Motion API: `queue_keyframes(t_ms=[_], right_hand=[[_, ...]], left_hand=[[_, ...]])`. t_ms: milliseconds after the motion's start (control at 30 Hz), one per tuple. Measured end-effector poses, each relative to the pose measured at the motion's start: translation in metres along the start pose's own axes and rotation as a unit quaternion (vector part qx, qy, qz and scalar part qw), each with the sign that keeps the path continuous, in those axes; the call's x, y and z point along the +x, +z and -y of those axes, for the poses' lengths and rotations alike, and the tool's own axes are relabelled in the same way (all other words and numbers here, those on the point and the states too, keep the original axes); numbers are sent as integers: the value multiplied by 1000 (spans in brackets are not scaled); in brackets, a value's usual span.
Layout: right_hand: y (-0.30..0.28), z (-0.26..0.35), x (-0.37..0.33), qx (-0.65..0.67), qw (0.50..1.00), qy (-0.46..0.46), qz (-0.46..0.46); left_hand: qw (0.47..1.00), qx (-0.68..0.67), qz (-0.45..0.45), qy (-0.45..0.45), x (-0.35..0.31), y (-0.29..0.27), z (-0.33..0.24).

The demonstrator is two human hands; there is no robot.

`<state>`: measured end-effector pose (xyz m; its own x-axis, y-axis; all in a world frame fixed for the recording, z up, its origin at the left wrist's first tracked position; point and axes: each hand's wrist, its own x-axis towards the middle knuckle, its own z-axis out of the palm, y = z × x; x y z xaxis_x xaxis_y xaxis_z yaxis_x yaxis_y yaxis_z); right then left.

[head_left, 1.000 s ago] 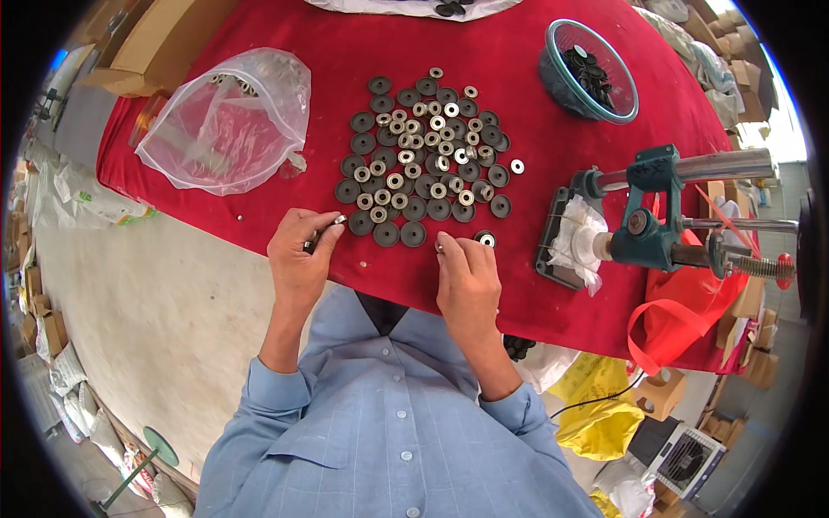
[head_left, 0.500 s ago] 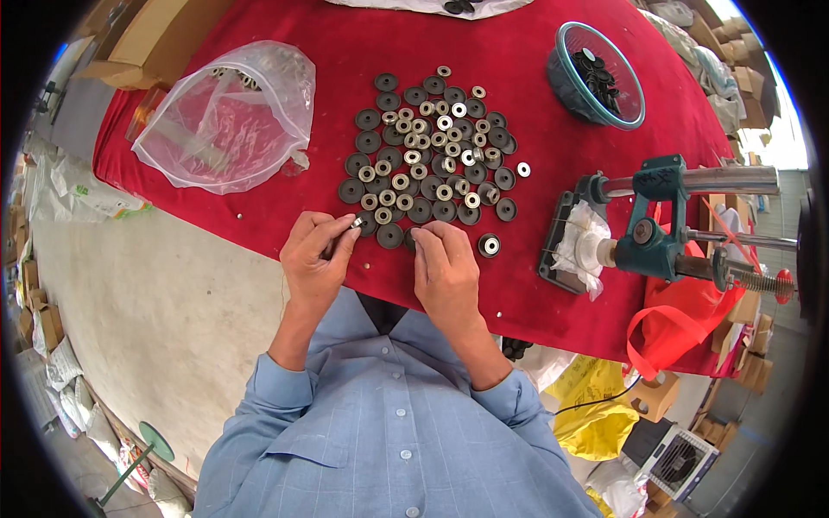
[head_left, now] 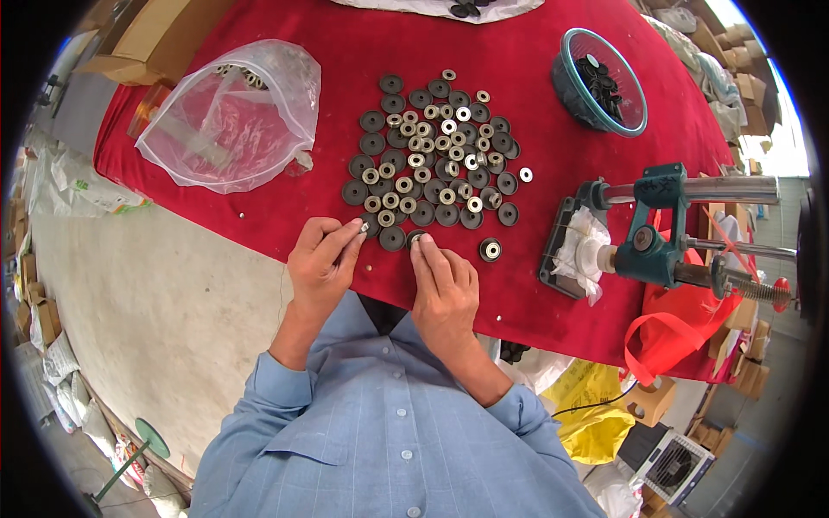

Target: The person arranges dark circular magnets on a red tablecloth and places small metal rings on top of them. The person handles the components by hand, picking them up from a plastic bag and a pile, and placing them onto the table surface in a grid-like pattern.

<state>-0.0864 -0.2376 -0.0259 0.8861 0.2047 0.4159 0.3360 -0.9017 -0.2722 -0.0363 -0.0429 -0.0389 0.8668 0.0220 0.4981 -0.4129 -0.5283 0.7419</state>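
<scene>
My left hand [head_left: 321, 263] pinches a small metal ring bearing [head_left: 363, 228] between thumb and fingertips, at the near left edge of a spread of parts. My right hand [head_left: 446, 293] has its fingertips closed on another bearing [head_left: 416, 238], set on a round black disc that the fingers partly hide. Just ahead lie many round black discs [head_left: 392, 238] and loose silvery bearings [head_left: 385, 217], some bearings resting on discs. Apart to the right, a black disc with a bearing in its middle [head_left: 490, 249] lies on the red cloth [head_left: 432, 285].
A clear plastic bag [head_left: 229, 138] with bearings stands at the left, beside a cardboard box [head_left: 160, 43]. Far right is a teal bowl [head_left: 635, 121] of black pieces. A green hand press [head_left: 658, 224] stands at the right, near a red bag [head_left: 682, 319].
My right fingertips have shifted slightly, and a bearing now shows under them on a disc. My left hand keeps its bearing, slightly further right. The whole view has shifted a little.
</scene>
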Motion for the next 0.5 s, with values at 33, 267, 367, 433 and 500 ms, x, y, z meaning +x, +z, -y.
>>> queue_keyframes(t_ms=[33, 267, 367, 433, 500], right_hand=[[0, 0, 0, -4, 1000, 3, 1], [-8, -5, 16, 112, 992, 55, -10], [-5, -4, 32, 136, 989, 46, -35], [-2, -1, 44, 140, 989, 41, -36], [5, 4, 53, 139, 989, 37, -40]], left_hand=[[1000, 8, 5, 11, 0, 2, 1], [997, 52, 39, 33, 0, 4, 0], [996, 51, 71, 18, 0, 5, -4], [994, 68, 75, 40, 2, 4, -3], [992, 85, 80, 57, 3, 1, -2]])
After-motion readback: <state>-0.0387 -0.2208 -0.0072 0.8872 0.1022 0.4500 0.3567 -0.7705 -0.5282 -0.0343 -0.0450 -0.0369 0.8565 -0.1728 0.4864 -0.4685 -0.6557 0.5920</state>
